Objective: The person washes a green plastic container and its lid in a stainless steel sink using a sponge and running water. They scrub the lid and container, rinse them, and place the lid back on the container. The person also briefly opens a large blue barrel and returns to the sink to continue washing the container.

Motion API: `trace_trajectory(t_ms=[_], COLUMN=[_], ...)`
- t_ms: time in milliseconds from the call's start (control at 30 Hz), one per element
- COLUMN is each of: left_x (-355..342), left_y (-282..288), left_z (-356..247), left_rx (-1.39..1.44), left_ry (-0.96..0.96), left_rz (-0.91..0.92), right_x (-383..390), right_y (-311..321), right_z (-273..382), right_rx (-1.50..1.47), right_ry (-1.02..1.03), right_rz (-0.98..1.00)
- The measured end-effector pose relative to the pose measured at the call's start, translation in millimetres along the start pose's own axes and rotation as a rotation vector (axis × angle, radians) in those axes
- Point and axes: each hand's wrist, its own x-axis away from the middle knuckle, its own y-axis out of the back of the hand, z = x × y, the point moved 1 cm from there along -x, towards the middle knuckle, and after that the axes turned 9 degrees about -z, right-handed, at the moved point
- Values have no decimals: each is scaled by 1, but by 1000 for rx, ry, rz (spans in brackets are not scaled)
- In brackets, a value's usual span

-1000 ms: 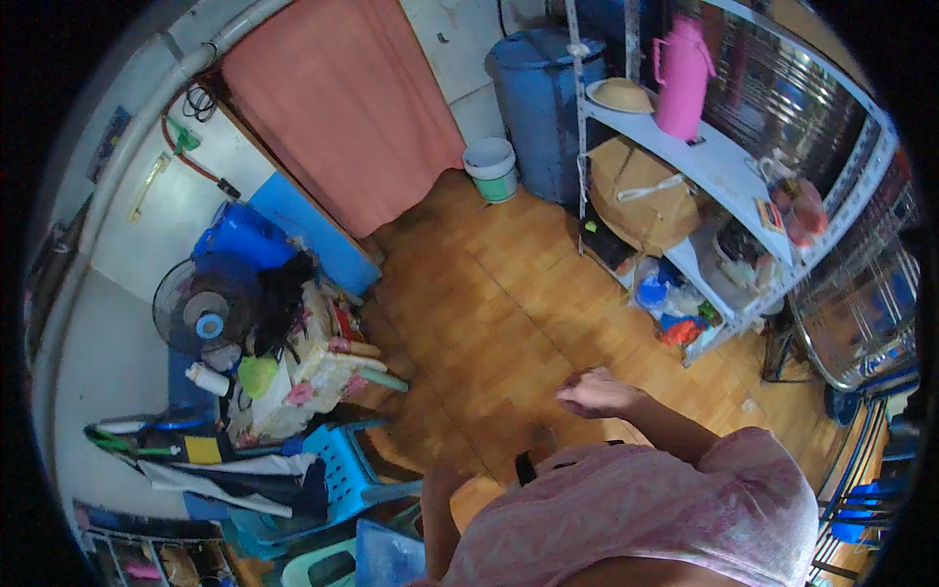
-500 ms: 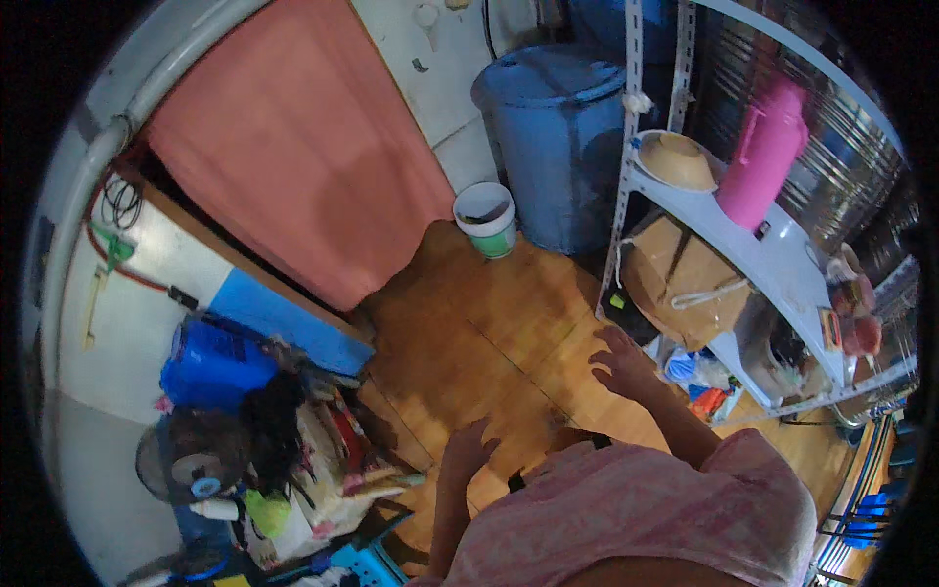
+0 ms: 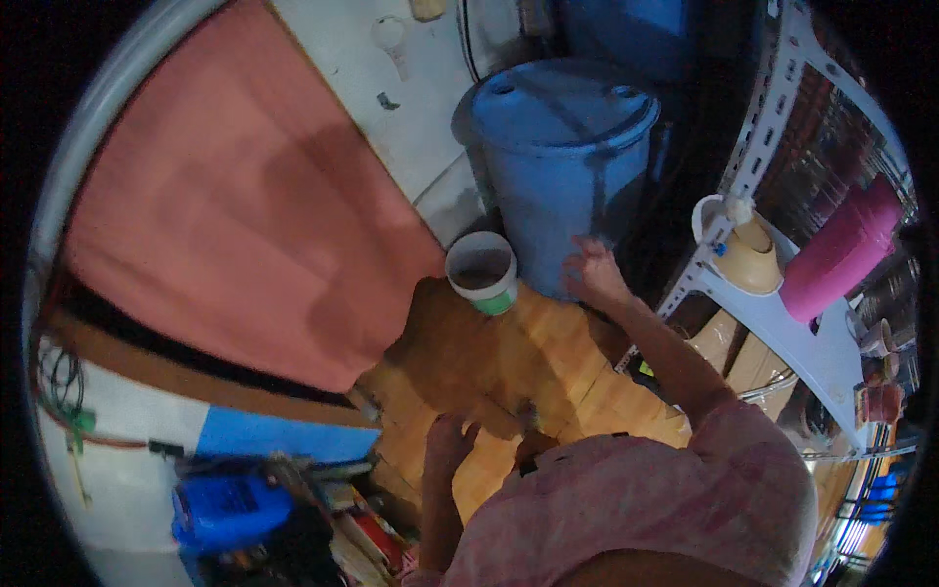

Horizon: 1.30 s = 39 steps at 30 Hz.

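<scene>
Fingers [image 3: 587,252] loosely parted, both hands [image 3: 450,448] empty, white bucket [image 3: 488,293] left of right hand [image 3: 600,279]

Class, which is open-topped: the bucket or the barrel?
The small white bucket: its inside shows, whereas the taller blue barrel has a closed top.

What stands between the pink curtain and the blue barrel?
In the head view, a white bucket stands on the floor between the curtain and the barrel; pale wall shows behind it.
</scene>
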Motion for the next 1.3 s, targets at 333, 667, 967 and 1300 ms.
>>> trace_trajectory(t_ms=[333,667,967,1300], left_x=[-282,-454,-612,-717], left_y=[-5,-30,-55,21], left_z=[8,-39,-114,-180], left_rx=[70,29,-1,26], left_ry=[-638,-718,-791,-1152], left_rz=[-27,46,-387,-415], right_x=[-194,-241,-267,-363], right_y=[-52,-68,-7,105], right_z=[-108,-200,-180,-167], right_rx=[659,276,98,-214], right_ry=[-102,32,79,75], right_rz=[-116,-68,1,-112])
